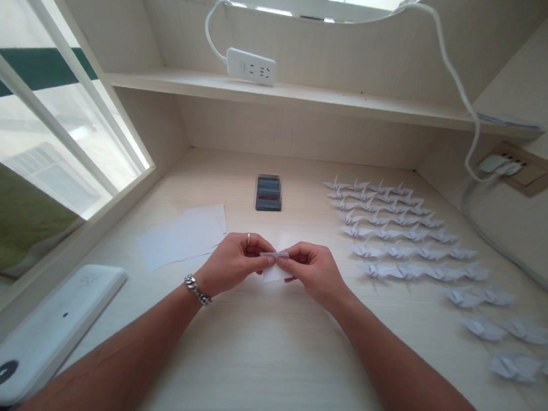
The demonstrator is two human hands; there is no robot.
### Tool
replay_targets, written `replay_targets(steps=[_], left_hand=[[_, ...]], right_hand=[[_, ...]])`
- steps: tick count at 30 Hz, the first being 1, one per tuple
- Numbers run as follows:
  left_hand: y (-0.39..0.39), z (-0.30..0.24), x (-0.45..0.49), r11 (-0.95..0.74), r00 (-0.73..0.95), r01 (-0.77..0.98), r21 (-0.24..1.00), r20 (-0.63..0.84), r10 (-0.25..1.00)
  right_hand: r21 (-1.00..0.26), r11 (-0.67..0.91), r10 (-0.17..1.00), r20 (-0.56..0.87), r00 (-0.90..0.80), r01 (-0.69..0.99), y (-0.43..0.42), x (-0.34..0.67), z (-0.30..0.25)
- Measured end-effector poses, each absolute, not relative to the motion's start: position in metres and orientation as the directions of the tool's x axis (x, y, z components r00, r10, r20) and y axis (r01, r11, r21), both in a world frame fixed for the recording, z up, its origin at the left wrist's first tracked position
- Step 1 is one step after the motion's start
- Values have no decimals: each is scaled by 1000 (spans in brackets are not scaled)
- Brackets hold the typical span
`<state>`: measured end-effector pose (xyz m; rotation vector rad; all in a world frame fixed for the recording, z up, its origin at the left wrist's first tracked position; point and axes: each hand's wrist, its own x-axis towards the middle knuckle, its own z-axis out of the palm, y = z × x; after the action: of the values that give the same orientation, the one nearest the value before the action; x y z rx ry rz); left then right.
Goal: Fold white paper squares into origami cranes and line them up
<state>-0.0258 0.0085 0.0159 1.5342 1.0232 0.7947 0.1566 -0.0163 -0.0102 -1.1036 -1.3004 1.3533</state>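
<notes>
Between my two hands, low over the middle of the desk, is a small piece of white paper [275,274] with a folded upper edge. My left hand [236,260] pinches its left side between thumb and fingers; a ring and a chain bracelet are on this hand and wrist. Pinching the right side is my right hand [314,267], with its thumb on the near face of the paper. Flat white paper sheets [188,233] lie left of my left hand. Several rows of folded white paper cranes [397,233] stand to the right.
A dark phone-like slab [269,193] lies behind my hands. At the left front is a long white device [48,332]. A power strip [251,67] sits on the shelf [313,99], and a white cable [454,71] hangs to the wall socket [529,170].
</notes>
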Motion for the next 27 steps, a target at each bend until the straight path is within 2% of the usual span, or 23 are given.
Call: replay_targets(steps=[10, 14, 21, 27], left_hand=[[6, 18, -25, 18, 385, 50, 999, -36, 922], [7, 17, -26, 41, 388, -13, 999, -33, 921], [7, 18, -28, -16, 382, 31, 999, 3, 924], [5, 23, -27, -112, 382, 140, 984, 50, 923]], right_hand=[[-974, -75, 994, -56, -90, -214, -19, 151, -6], [-947, -115, 988, -77, -134, -300, -20, 151, -7], [-924, -152, 980, -95, -175, -350, -20, 153, -7], [-904, -231, 944, -119, -307, -359, -19, 158, 0]])
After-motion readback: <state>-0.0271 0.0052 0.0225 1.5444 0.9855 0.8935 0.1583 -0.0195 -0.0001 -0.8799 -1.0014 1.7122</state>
